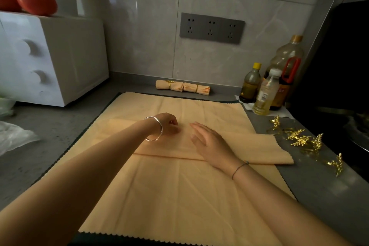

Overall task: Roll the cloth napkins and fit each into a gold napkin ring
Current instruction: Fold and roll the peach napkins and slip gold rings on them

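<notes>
A folded peach napkin (255, 149) lies as a long band across a stack of flat peach napkins (179, 195) on the grey counter. My left hand (169, 125) rests on the band's middle with its fingers curled down onto the cloth. My right hand (209, 142) lies flat on the band just to the right, fingers spread. Two rolled napkins (182, 86), each in a gold ring, lie end to end against the back wall. Several loose gold leaf-shaped napkin rings (303, 140) are scattered on the counter at the right.
Three oil bottles (267, 90) stand at the back right beside a dark stove (339, 86). A white drawer box (54, 56) with orange fruit on top sits at the left. A plastic bag (12, 136) lies at the left edge.
</notes>
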Available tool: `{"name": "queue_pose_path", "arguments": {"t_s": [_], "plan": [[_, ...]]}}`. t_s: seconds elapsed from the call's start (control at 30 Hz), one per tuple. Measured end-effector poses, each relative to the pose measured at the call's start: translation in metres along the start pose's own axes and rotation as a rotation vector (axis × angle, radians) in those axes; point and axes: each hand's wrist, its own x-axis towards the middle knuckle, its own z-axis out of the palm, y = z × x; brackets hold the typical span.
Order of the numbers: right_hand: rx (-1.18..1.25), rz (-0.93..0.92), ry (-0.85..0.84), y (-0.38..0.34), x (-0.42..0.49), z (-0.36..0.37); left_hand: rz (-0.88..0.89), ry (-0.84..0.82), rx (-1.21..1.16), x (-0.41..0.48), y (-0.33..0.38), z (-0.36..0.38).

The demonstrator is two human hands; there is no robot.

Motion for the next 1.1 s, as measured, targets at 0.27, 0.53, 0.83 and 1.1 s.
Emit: {"name": "queue_pose_path", "arguments": {"t_s": [0.27,0.53,0.83,1.1], "plan": [[-0.161,-0.327,-0.076,-0.017,-0.032,-0.01,0.06,0.085,-0.048,-0.017,-0.013,-0.007],[-0.228,-0.408,-0.048,0.018,-0.052,-0.034,0.088,-0.01,0.044,-0.056,-0.005,-0.016],[-0.196,-0.228,-0.022,0.062,-0.078,-0.065,0.215,-0.014,0.005,-0.076,0.031,0.02],[0.075,-0.148,-0.203,0.041,-0.11,-0.059,0.315,-0.029,0.169,-0.076,0.046,0.02]]}}
